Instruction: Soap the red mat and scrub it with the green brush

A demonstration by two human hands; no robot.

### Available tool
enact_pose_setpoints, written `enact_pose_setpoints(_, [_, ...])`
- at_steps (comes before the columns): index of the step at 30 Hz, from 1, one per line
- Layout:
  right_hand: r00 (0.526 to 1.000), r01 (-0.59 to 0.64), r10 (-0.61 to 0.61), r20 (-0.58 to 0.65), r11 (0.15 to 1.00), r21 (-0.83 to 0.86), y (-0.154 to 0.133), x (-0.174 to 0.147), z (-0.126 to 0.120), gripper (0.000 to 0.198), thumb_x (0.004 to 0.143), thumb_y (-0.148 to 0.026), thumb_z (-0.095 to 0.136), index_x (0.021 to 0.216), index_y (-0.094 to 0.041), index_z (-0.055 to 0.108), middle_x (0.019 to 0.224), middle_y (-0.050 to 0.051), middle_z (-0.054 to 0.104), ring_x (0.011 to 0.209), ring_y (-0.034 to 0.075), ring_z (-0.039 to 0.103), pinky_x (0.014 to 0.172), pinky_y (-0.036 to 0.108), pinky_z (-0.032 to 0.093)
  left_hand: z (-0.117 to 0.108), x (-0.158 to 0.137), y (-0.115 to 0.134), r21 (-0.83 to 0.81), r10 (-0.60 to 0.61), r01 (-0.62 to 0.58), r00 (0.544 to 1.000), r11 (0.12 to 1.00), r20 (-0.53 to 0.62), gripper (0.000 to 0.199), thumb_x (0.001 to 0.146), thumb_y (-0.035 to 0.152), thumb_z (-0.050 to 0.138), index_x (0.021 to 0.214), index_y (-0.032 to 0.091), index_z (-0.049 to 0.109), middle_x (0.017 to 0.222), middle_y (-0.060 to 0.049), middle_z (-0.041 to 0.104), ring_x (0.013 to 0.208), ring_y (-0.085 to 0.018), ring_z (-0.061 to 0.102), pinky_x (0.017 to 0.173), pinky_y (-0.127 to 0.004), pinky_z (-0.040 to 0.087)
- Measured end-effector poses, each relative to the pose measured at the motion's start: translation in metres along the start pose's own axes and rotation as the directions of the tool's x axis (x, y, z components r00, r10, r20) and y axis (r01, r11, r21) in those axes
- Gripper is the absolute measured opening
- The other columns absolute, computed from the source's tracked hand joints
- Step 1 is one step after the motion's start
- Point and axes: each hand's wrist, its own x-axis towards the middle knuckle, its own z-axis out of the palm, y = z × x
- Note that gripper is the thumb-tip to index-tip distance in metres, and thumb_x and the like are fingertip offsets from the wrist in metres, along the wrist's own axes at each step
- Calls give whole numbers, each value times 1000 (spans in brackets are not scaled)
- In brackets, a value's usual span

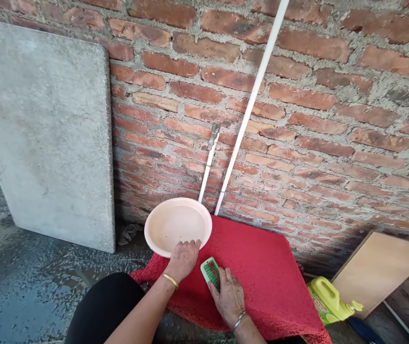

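A pale pink plastic basin (177,220) sits tilted over the left back corner of a red mat (261,267). My left hand (184,260) has its fingers curled over the basin's near rim. Small dark specks show on the basin's inner surface. In my right hand (230,297) is a light green scrub brush (209,271), its green and reddish bristles turned upward. The thumb and fingers hold the brush by its sides, just above the mat or touching it; I cannot tell which. Fluffy pile shows along the mat's near edge.
Behind the mat stands a brick wall (297,95) with a white pipe (250,105) and a tap (214,136) on a shorter pipe. A grey slab (47,134) leans at left above wet floor (47,282). At right are a yellow jug (328,298) and a tan board (379,267).
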Motion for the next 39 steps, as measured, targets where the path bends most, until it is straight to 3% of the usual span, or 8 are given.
enact_pose_setpoints(4, [997, -82, 82, 6, 997, -14, 5, 11, -14, 41, 96, -43, 45, 124, -19, 64, 115, 14, 70, 96, 26, 71, 84, 35, 53, 1, 1, 0, 9, 5, -5, 1000, 1000, 13, 28, 97, 12, 42, 116, 16, 63, 91, -13, 70, 86, -29, 72, 76, -40, 52])
enact_pose_setpoints(13, [925, -362, 359, -123, 932, -3, 107, -3, -19, 52, 98, -51, 30, 119, -15, 61, 115, 18, 70, 91, 27, 73, 74, 37, 54, 9, 2, 1, -27, 1, -2, 1000, 1000, -26, 34, 95, 7, 38, 117, 16, 62, 91, -13, 69, 86, -27, 71, 77, -40, 51])
enact_pose_setpoints(20, [986, -62, 65, -153, 998, 23, 40, -15, 14, 50, 97, -55, 41, 124, -21, 66, 119, 17, 71, 100, 29, 71, 88, 40, 54, 12, 1, -2, -17, 1, -1, 1000, 1000, -26, 30, 95, 10, 43, 118, 17, 62, 91, -13, 69, 85, -25, 70, 77, -37, 49])
enact_pose_setpoints(23, [987, -30, 28, -158, 999, -10, 27, -12, 18, 45, 96, -50, 46, 125, -21, 66, 118, 15, 72, 102, 29, 71, 91, 40, 53, 9, 1, -3, -11, 4, -4, 1000, 1000, -8, 29, 97, 12, 43, 118, 17, 62, 91, -12, 70, 86, -26, 70, 78, -39, 50])
enact_pose_setpoints(27, [977, -180, 167, -134, 980, -89, 71, -11, 1, 47, 98, -48, 42, 124, -16, 66, 116, 16, 71, 94, 28, 72, 86, 39, 54, 4, 1, 0, 1, 13, -13, 1000, 1000, 0, 31, 97, 10, 41, 119, 16, 63, 92, -14, 70, 85, -28, 71, 76, -41, 51])
enact_pose_setpoints(33, [902, -420, 402, -157, 902, -103, 139, -19, -24, 57, 100, -50, 29, 120, -9, 64, 110, 19, 69, 87, 29, 73, 75, 39, 54, 7, 2, 1, 5, 5, -5, 1000, 1000, -9, 34, 95, 6, 39, 117, 15, 63, 89, -13, 70, 86, -27, 71, 76, -39, 51])
enact_pose_setpoints(36, [929, -356, 343, -140, 931, -76, 113, -13, -24, 54, 100, -50, 32, 123, -12, 64, 114, 18, 69, 91, 28, 73, 79, 38, 54, 8, 1, -1, 20, 17, -16, 1000, 1000, -19, 33, 97, 9, 39, 119, 16, 63, 92, -13, 70, 85, -27, 71, 76, -41, 52])
enact_pose_setpoints(39, [980, -195, 192, -57, 980, -44, 53, 0, -17, 47, 98, -47, 42, 129, -18, 64, 126, 17, 68, 103, 28, 71, 90, 38, 53, 6, 0, -1, 39, 26, -25, 999, 999, -23, 32, 97, 10, 41, 120, 16, 64, 92, -12, 70, 85, -27, 72, 76, -41, 53])
